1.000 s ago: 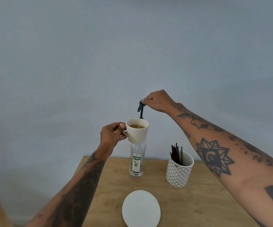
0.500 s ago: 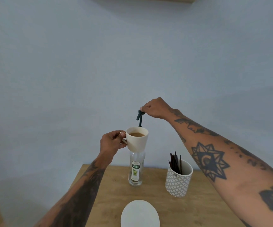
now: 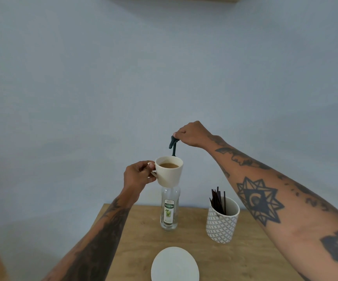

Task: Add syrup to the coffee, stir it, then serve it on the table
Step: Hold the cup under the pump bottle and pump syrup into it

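Here we gripped the cup (image 3: 169,171) by its handle in the left hand (image 3: 137,175), right hand (image 3: 192,133) closed on the pump (image 3: 173,143); a slow press with the spout over the rim seemed best.

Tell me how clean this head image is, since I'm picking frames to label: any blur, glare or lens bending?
Head view: sharp on the cup, bottle and both hands; soft, even light, no glare, faint shadows; wide-angle bending stretches the right forearm and curves the table edge.

Both hands (image 3: 138,175) (image 3: 192,133) raised, fingers closed
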